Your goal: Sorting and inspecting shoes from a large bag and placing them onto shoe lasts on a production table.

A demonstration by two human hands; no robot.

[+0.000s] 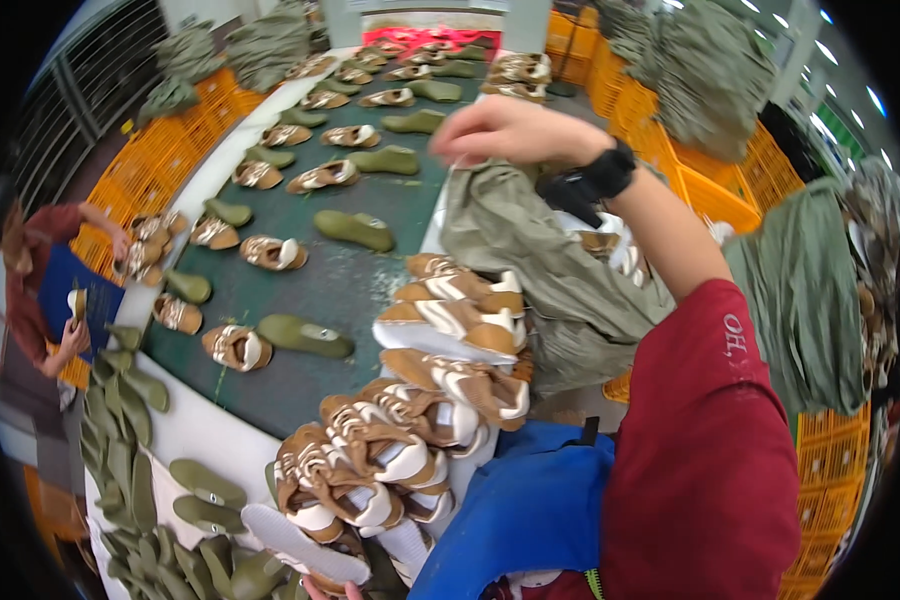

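At the bottom edge, left hand touches pale-soled shoe, long axis upper-left to lower-right; grip mostly hidden, can't tell. Right hand well apart, above green cloth, fingers bent, blurred; can't tell if closed.

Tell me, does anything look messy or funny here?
Yes, a bit: the green foot shapes at the lower left lie in a jumble, pointing different ways. That looks odd because the ones on the dark green surface are neatly spaced beside shoes. I can't see anything spilled or broken.
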